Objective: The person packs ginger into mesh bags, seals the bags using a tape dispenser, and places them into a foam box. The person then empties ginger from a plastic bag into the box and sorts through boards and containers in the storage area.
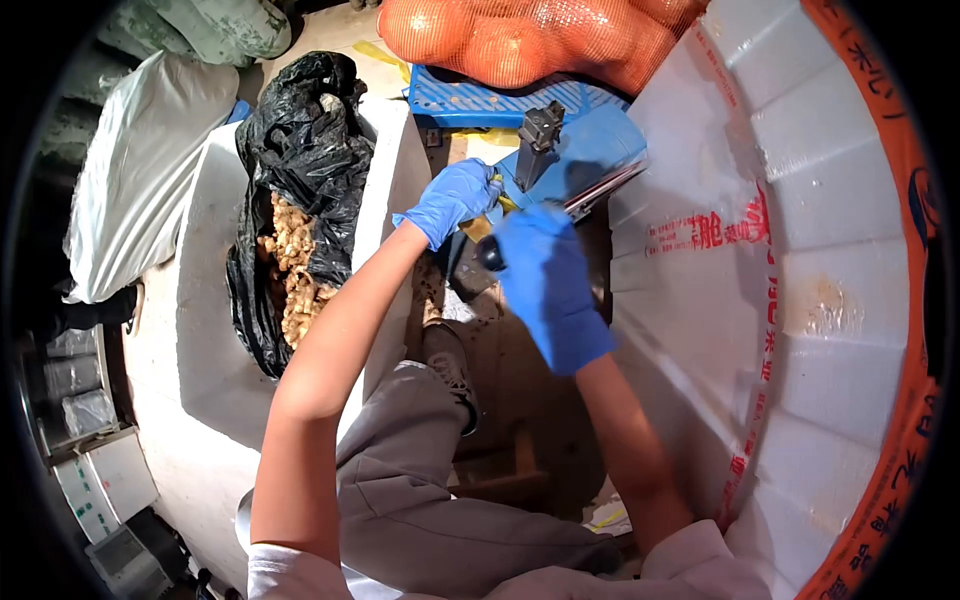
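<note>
My left hand (455, 203), in a blue glove, has its fingers closed at the edge of a blue surface (590, 150). Yellow and brownish bits show by its fingertips, but what it pinches is unclear. Just right of it, my blue-gloved right hand (548, 290) is wrapped round a long tool. The tool's rounded black end (490, 253) sticks out on the left, and a shiny metal part (608, 190) extends on the upper right. The right fingers are somewhat blurred. A black angular device (540, 140) stands on the blue surface beyond both hands.
Left stands a white foam box (205, 330) with ginger (296, 260) in a black plastic bag (305, 130). Orange net bags of round produce (510, 45) lie on a blue plastic rack (470, 95). A large white printed sack (690, 290) walls the right side. My shoe (450, 365) is below.
</note>
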Tool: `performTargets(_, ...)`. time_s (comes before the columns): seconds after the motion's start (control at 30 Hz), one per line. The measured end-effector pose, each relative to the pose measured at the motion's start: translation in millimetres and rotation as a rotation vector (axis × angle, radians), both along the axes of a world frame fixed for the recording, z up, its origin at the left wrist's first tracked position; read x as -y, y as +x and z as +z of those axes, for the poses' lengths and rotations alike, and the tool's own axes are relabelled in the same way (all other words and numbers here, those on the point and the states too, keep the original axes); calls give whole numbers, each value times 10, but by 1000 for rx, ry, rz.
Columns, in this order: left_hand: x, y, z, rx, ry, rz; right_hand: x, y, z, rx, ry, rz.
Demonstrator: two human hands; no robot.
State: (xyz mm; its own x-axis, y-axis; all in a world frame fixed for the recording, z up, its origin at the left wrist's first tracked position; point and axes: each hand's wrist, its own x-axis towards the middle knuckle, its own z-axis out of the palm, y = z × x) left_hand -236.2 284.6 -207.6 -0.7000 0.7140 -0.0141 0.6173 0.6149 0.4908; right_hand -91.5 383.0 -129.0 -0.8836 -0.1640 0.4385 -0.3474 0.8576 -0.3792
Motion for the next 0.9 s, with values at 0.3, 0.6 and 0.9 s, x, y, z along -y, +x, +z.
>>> performTargets(0.3,24,-136,27,249,20,-42,272,-26,-128,157,287,-73)
performTargets(0.6,8,-90,35,181,-15,-27,1058,54,-1326,227,723,81)
performTargets(0.9,77,-128,-103,-18,34,-163,1549,8,-2539,425,1033,305)
